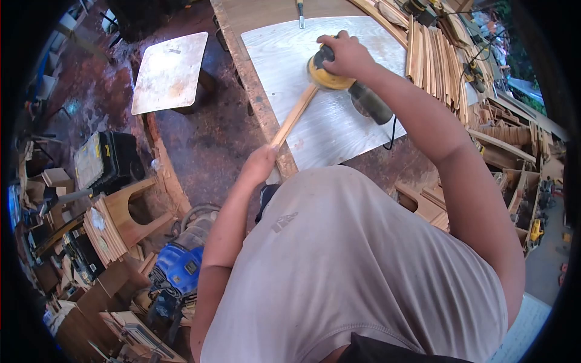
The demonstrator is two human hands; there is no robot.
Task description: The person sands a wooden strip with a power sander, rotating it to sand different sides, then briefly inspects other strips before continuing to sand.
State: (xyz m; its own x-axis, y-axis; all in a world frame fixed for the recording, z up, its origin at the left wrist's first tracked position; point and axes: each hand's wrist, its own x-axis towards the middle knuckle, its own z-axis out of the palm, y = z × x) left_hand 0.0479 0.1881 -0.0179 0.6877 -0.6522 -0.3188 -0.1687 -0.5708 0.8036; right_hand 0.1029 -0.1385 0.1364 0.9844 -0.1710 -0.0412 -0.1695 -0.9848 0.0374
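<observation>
My right hand (350,55) is wrapped over the top of a yellow and black orbital sander (331,78). A dark dust canister (372,104) sticks out from the sander toward me. Under the sander's edge runs the far end of a narrow wooden strip (295,116). The strip's near end is gripped in my left hand (260,163), by the edge of the workbench. Both the strip and the sander rest over a pale wood-grained board (327,133) on the bench. How much of the strip lies beneath the sander is hidden.
A chisel (301,17) lies at the board's far edge. Stacked wooden strips (431,63) stand to the right. On the left are a square-topped stool (170,72), a black toolbox (112,158) and a blue machine (180,266). A black cord (393,134) hangs near the canister.
</observation>
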